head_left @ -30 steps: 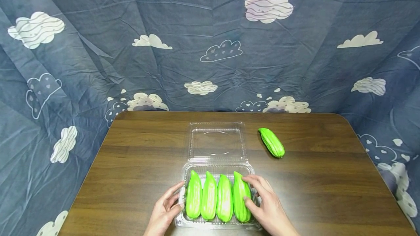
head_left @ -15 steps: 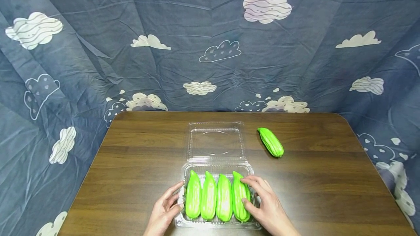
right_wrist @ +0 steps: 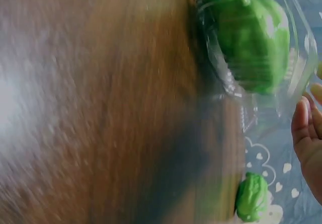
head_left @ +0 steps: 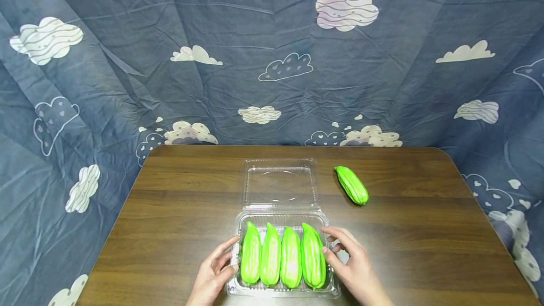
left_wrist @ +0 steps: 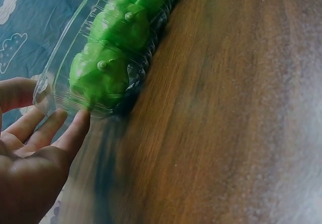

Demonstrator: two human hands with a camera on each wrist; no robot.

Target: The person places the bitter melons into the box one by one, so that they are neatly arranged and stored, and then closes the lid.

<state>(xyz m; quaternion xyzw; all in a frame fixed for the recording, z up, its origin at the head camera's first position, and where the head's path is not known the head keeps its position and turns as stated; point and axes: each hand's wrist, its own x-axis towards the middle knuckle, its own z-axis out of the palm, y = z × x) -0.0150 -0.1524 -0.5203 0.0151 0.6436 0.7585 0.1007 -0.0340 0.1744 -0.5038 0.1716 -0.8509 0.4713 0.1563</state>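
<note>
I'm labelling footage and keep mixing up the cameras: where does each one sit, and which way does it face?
Head: worn on the head, facing forward and down at the table, clear box and cloth; left hand and right hand show.
Left wrist: worn there, facing the box's left end; the left hand shows.
Right wrist: worn there, facing the box's right end and a loose vegetable; part of the right hand shows.
Both wrist views share the table and box.

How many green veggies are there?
5: four long, ridged green vegetables side by side in the clear plastic box; one more on the brown wooden table, right of the clear lid.
</note>
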